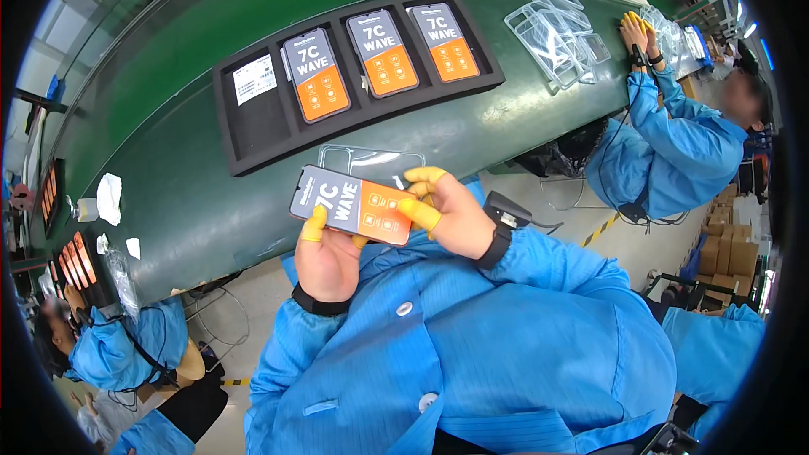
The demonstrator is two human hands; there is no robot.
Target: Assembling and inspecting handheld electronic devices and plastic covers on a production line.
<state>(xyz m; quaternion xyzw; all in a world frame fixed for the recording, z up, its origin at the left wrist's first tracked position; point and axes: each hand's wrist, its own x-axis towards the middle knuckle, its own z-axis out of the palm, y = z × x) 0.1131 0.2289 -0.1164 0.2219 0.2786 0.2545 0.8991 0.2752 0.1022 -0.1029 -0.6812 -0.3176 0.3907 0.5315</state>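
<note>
My left hand, in yellow finger cots, grips the left end of a smartphone, its thumb over the edge of the screen side. The screen side is covered in grey and orange. At the phone's right end my right hand pinches it, with the thumb on the orange part and the other fingers curled beyond its far edge. Just behind the phone is a clear phone case, its right end close to my right fingers. Whether those fingers touch the case, I cannot tell.
A black foam tray holds three similar phones and a white label in its leftmost slot. Clear cases are piled to its right. Co-workers sit at the bench on the right and left. White paper scraps lie at left.
</note>
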